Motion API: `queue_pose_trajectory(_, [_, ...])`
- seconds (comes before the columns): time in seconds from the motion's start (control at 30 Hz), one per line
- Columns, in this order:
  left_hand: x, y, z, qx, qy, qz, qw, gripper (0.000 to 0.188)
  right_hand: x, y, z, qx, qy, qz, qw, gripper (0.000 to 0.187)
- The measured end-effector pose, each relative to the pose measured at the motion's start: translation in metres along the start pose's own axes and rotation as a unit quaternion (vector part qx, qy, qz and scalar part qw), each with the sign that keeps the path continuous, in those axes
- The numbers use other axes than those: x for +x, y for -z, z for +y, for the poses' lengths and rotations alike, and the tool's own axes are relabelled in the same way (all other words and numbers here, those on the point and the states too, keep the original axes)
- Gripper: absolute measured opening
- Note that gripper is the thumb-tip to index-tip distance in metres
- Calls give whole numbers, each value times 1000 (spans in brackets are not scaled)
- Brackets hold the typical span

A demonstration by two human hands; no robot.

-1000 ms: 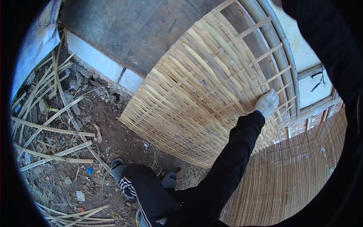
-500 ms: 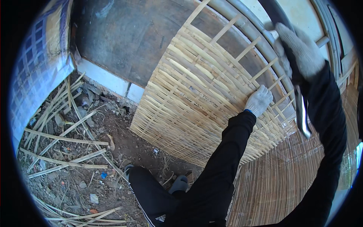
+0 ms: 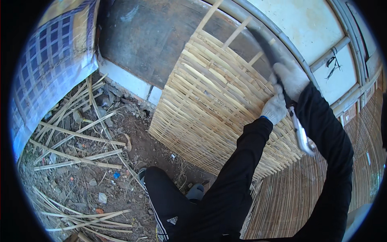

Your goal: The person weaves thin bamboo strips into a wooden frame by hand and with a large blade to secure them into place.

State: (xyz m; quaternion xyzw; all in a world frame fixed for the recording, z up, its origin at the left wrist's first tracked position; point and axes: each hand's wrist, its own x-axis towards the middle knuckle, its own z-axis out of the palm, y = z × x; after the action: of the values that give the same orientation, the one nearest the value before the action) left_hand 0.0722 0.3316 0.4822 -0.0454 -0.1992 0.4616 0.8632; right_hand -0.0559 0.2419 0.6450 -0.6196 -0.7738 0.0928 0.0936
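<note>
A large panel of woven bamboo strips [image 3: 209,109] leans in front of me, bare upright slats [image 3: 237,32] sticking out past its upper edge. My gloved left hand [image 3: 275,109] is closed at the weave near that edge, its fingers partly covered by the other hand. Just above it, my gloved right hand [image 3: 294,78] is wrapped around the middle of a long tool [image 3: 299,131]. Its dark, flat, blade-like end reaches up across the slats and is smeared by motion; a silvery end hangs below the hand. I cannot make out its exact kind.
Loose bamboo strips [image 3: 82,161] and rubble litter the dirt ground at left. A checked blue tarp [image 3: 52,52] hangs at far left. Behind the panel stand a dark board [image 3: 149,40] and a pole frame [image 3: 330,52]. Brown slatted matting [image 3: 290,193] lies at lower right.
My right hand has swung the tool down and left, from above the panel's edge to beside my left hand. The left hand keeps its place on the weave. The view has shifted slightly.
</note>
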Motion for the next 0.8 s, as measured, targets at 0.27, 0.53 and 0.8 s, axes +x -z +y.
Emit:
queue_pose_trajectory(0.27, [-7,25,17,284,-116,-106,946,51,24,-64,-58,235,89,251,935,23])
queue_pose_trajectory(0.53, [1,33,21,239,-114,-129,956,44,44,-82,-68,184,89,185,961,31])
queue_pose_trajectory(0.8, [1,22,22,80,-1,-222,972,37,20,-32,-44,133,26,40,990,16])
